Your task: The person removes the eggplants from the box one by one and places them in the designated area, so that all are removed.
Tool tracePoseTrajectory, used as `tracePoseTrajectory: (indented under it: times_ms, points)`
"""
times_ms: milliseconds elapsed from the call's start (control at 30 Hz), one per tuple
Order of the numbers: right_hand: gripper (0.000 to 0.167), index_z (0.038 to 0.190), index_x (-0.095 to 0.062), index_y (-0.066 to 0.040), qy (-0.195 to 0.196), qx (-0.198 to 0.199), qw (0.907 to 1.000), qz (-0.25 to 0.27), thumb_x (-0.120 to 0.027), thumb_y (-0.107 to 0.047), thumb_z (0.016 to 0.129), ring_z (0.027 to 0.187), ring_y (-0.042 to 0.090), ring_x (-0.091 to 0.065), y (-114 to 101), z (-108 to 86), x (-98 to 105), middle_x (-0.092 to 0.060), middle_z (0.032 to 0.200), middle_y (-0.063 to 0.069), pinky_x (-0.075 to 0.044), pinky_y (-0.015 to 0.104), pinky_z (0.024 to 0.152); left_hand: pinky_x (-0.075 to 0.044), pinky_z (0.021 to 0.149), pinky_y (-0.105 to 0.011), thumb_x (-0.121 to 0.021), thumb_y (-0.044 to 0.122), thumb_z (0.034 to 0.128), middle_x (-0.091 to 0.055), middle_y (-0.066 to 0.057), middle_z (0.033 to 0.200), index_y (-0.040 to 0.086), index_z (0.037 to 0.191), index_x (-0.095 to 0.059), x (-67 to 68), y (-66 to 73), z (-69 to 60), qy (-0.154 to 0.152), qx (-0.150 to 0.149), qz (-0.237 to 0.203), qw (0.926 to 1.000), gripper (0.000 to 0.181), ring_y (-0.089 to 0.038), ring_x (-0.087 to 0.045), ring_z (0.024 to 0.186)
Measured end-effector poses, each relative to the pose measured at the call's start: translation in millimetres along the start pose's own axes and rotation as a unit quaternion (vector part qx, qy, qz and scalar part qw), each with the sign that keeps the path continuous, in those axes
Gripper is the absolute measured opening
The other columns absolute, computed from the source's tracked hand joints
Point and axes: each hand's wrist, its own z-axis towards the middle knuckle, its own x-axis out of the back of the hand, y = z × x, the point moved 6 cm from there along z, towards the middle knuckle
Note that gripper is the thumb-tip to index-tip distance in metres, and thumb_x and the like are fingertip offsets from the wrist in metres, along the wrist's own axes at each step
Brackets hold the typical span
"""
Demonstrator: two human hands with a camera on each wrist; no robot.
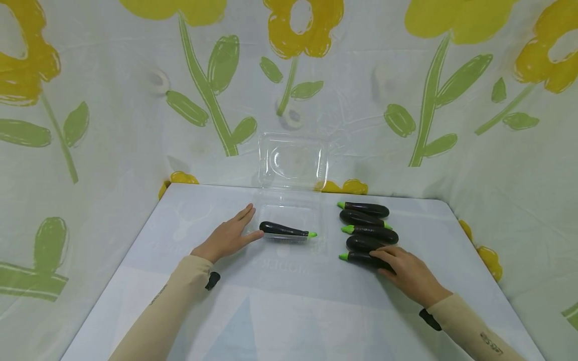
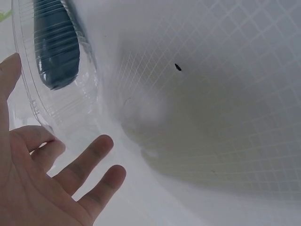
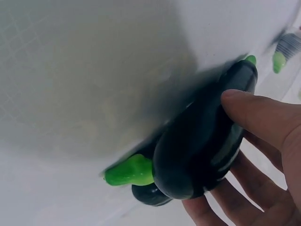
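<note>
A clear plastic clamshell box point(image 1: 289, 213) stands on the table with its lid raised at the back. One dark eggplant point(image 1: 283, 229) with a bright green stem lies inside, along the box's front wall. At the box's left side is my left hand point(image 1: 228, 238), fingers straight and spread, thumb by the front left corner. To the right of the box, my right hand point(image 1: 413, 271) grips the nearest eggplant point(image 3: 202, 136) of a column, thumb on one side and fingers on the other. The hand covers that eggplant's thick end in the head view.
Several more eggplants point(image 1: 370, 231) lie behind the gripped one, close together, with stems pointing in differing directions. The white table point(image 1: 289, 311) ends at a flower-printed cloth point(image 1: 352, 115) that rises behind it and along both sides.
</note>
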Motion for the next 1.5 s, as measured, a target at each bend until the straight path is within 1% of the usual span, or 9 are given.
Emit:
tracePoseTrajectory:
  times_ms: [167,400,500,633,700,833,967,1233,1500]
  points:
    - [0.051,0.125,-0.069,-0.010,-0.002,-0.006,1.0000,0.002,-0.088,-0.007,0.078,0.107,0.036,-0.067,2.6,-1.5,-1.4,-0.068,0.120,0.014,-0.058,0.051,0.084,-0.029,0.118,-0.055,-0.054,0.063,0.0977,-0.013,-0.004,0.170,0.008,0.162,-0.021,-0.7,-0.8,0.1,-0.001,0.003,-0.004,1.0000,0.091,-0.034,-0.030,0.149]
    - [0.050,0.123,-0.069,-0.009,-0.006,-0.021,0.9998,-0.005,-0.088,-0.006,0.077,0.106,0.035,-0.067,8.3,-1.5,-3.6,-0.066,0.119,0.014,-0.059,0.050,0.082,-0.029,0.119,-0.053,-0.053,0.064,0.0975,-0.012,-0.004,0.170,0.009,0.163,-0.019,0.3,-0.2,-0.9,-0.003,0.004,0.002,1.0000,0.092,-0.032,-0.029,0.150]
    - [0.051,0.122,-0.069,-0.008,0.002,-0.019,0.9997,-0.012,-0.090,-0.005,0.075,0.104,0.034,-0.067,10.1,-1.8,-4.3,-0.066,0.116,0.013,-0.059,0.050,0.080,-0.029,0.119,-0.053,-0.053,0.065,0.0973,-0.013,-0.004,0.170,0.008,0.162,-0.020,0.4,-0.4,-0.8,-0.003,0.002,0.003,1.0000,0.092,-0.032,-0.029,0.150]
    - [0.052,0.119,-0.070,-0.008,0.020,-0.008,0.9995,-0.024,-0.092,-0.005,0.072,0.100,0.032,-0.068,11.7,-2.8,-4.8,-0.066,0.111,0.011,-0.060,0.048,0.076,-0.029,0.119,-0.053,-0.053,0.064,0.0976,-0.013,-0.004,0.170,0.007,0.162,-0.021,-0.3,-0.6,-0.2,-0.003,0.002,0.002,1.0000,0.092,-0.032,-0.028,0.150]
    - [0.052,0.119,-0.070,-0.008,0.022,-0.007,0.9994,-0.027,-0.092,-0.005,0.072,0.099,0.031,-0.068,12.8,-3.0,-5.2,-0.066,0.111,0.011,-0.060,0.047,0.076,-0.029,0.119,-0.053,-0.054,0.063,0.0979,-0.013,-0.005,0.170,0.007,0.162,-0.021,-0.4,-0.4,0.2,-0.002,0.000,0.002,1.0000,0.091,-0.032,-0.029,0.150]
    - [0.051,0.119,-0.070,-0.007,0.016,-0.012,0.9993,-0.031,-0.091,-0.005,0.073,0.100,0.032,-0.067,13.9,-2.4,-5.6,-0.066,0.111,0.011,-0.060,0.047,0.076,-0.029,0.118,-0.053,-0.055,0.061,0.0982,-0.016,-0.008,0.169,0.006,0.162,-0.022,0.3,0.1,0.4,0.002,-0.004,0.002,1.0000,0.090,-0.033,-0.030,0.149]
    - [0.050,0.119,-0.070,-0.006,0.009,-0.021,0.9991,-0.035,-0.090,-0.005,0.074,0.100,0.033,-0.067,15.4,-1.9,-6.1,-0.066,0.110,0.012,-0.059,0.048,0.076,-0.028,0.119,-0.053,-0.055,0.062,0.0979,-0.014,-0.007,0.169,0.007,0.162,-0.021,0.9,0.2,0.2,-0.001,0.000,0.003,1.0000,0.091,-0.032,-0.029,0.150]
    - [0.050,0.120,-0.069,-0.007,0.014,-0.023,0.9989,-0.038,-0.090,-0.005,0.075,0.102,0.035,-0.067,17.0,-0.4,-6.0,-0.066,0.112,0.013,-0.059,0.050,0.076,-0.029,0.118,-0.054,-0.056,0.060,0.0982,-0.014,-0.007,0.169,0.006,0.162,-0.021,3.4,2.9,-0.7,0.001,0.000,0.004,1.0000,0.090,-0.034,-0.030,0.149]
    - [0.050,0.122,-0.068,-0.007,0.005,-0.036,0.9988,-0.034,-0.089,-0.007,0.076,0.104,0.036,-0.066,17.1,-0.8,-6.4,-0.066,0.114,0.013,-0.059,0.052,0.078,-0.028,0.119,-0.053,-0.055,0.062,0.0976,-0.014,-0.006,0.169,0.006,0.162,-0.022,1.3,0.8,0.3,-0.003,0.003,0.003,1.0000,0.091,-0.033,-0.029,0.150]
